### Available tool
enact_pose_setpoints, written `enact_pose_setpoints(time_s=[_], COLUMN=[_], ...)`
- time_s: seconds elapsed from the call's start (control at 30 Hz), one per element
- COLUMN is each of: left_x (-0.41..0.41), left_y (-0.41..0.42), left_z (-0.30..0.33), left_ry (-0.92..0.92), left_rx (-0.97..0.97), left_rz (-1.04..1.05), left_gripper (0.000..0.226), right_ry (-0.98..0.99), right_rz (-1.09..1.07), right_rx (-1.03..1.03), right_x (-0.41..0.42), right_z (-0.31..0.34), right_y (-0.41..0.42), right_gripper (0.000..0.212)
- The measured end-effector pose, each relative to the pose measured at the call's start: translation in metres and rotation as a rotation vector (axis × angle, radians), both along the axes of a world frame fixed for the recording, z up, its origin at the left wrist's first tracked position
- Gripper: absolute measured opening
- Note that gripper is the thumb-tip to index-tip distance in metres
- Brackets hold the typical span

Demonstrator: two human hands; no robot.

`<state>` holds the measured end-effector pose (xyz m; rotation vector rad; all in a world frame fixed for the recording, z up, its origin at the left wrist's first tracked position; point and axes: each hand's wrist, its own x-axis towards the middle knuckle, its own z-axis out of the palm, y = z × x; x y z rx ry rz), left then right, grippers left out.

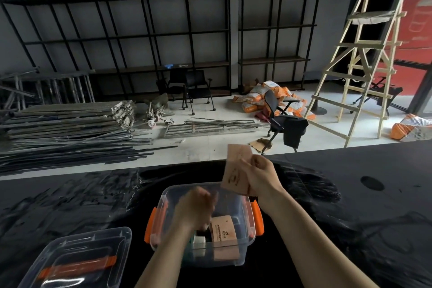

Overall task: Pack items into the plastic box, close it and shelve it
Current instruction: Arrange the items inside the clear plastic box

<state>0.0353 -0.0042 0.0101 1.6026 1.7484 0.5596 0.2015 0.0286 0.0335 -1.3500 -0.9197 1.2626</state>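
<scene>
Right hand (pixel 259 176) fingers (pixel 247 163) are pinching a tan cardboard packet (pixel 236 170) by its right edge, holding it upright above the far right corner of the plastic box (pixel 242 262). Left hand (pixel 195 208) is reaching down inside the box; it's blurred, so I cannot tell whether its fingers are spread or curled on something. Risks: the packet is only being held by one edge, so it could be twisting or slipping on the way down; the left hand is sitting in the drop path; and a tan carton (pixel 222 229) is already standing tilted inside beside a small white item (pixel 200 239), so a badly seated packet could be riding above the rim and blocking the lid. Box itself is looking clear, thin-walled, rounded corners, orange latches (pixel 149 224) hanging open on both sides, resting on the black bench (pixel 350 206). Its lid (pixel 77 262), clear with an orange handle, is lying apart at the near left.
</scene>
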Motion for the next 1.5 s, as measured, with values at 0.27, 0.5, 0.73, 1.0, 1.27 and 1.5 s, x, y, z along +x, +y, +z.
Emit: enact_pose_setpoints(time_s=[0.27,0.5,0.73,1.0,1.27,1.5], left_x=[0.030,0.030,0.015,-0.014,0.026,0.019], left_y=[0.011,0.017,0.024,0.021,-0.012,-0.001], left_z=[-0.046,-0.049,-0.021,0.023,0.009,0.019], left_ry=[0.653,0.665,0.251,-0.050,-0.812,-0.633], left_rx=[-0.253,-0.341,-0.249,0.119,0.281,0.035], left_rz=[-0.180,-0.199,-0.070,0.180,0.311,0.023], left_gripper=[0.039,0.053,0.033,0.025,0.013,0.038], right_ry=[-0.169,-0.342,-0.295,0.014,-0.053,0.027], right_rz=[0.049,0.033,0.040,0.059,-0.013,0.125], right_rx=[-0.055,-0.016,-0.067,-0.086,0.020,0.102], right_x=[0.004,0.000,-0.001,-0.022,-0.048,-0.044], right_z=[-0.026,-0.031,-0.025,-0.016,-0.009,-0.014], right_y=[-0.011,-0.009,-0.007,-0.008,-0.006,-0.020], right_gripper=[0.022,0.024,0.021,0.016,0.029,0.026])
